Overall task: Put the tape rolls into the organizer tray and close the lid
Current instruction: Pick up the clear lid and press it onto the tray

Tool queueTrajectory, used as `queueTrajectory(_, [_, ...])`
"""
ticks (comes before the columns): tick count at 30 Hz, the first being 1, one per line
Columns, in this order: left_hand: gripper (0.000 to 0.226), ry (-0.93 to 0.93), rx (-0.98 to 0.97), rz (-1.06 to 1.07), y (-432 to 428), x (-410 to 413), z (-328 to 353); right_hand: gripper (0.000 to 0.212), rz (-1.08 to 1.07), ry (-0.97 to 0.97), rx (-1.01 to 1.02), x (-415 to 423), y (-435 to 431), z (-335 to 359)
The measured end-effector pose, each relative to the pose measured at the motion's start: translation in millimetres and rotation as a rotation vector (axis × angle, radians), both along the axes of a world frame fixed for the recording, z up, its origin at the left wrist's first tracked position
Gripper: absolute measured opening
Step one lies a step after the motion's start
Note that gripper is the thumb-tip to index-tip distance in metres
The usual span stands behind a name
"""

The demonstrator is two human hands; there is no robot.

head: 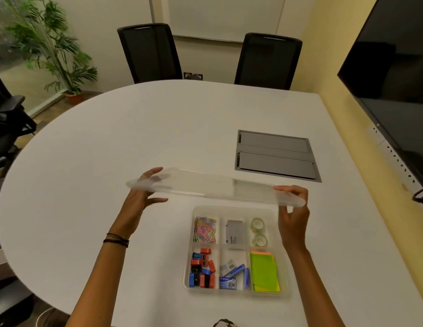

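Observation:
A clear organizer tray (285, 263) sits on the white table near me. Two clear tape rolls (257, 224) (260, 240) lie in its far right compartment. I hold the clear lid (213, 186) in the air, above and just beyond the tray's far edge, roughly level and blurred. My left hand (141, 199) grips the lid's left end. My right hand (294, 220) grips its right end, beside the tray's far right corner.
Other compartments hold coloured paper clips (205, 230), a grey box (234, 233), red and blue sharpeners (203, 267), staple boxes (231, 273) and green sticky notes (263, 272). A grey cable hatch (276, 155) is set into the table beyond. Two black chairs stand across the table.

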State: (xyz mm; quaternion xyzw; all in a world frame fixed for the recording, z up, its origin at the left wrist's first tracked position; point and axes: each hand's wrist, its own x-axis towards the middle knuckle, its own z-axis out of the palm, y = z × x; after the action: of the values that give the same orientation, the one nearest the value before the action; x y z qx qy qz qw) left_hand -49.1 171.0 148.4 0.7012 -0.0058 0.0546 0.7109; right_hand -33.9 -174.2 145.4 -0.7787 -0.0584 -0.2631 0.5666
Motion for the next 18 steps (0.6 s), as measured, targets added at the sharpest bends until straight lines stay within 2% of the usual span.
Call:
queueTrajectory(1, [0.031, -0.022, 0.027, 0.020, -6.3, 0.2, 4.6, 0.011, -0.031, -0.033, 0.006, 0.8, -2.6, 3.2])
queueTrajectory(4, [0.028, -0.119, 0.174, 0.119, -23.7, -0.7, 10.6, 0.005, -0.110, -0.104, 0.050, -0.3, -8.5, 16.1])
queueTrajectory(7, [0.026, -0.204, 0.333, 0.233, -35.5, -0.7, 6.7, 0.018, -0.143, -0.111, 0.088, 1.1, -15.4, 20.5])
queueTrajectory(10, [0.026, -0.192, 0.488, 0.255, -45.6, 0.7, 1.2, 0.013, -0.197, -0.082, 0.080, 0.8, -26.4, 17.0])
queueTrajectory(14, [0.025, -0.150, 0.484, 0.125, -56.0, -0.7, -10.2, 0.021, -0.283, -0.004, 0.022, -2.6, -45.6, 7.2])
queueTrajectory(18, [0.023, -0.032, 0.386, 0.015, -66.4, -6.9, -32.6, 0.024, -0.337, 0.178, -0.098, -6.3, -59.3, -14.1])
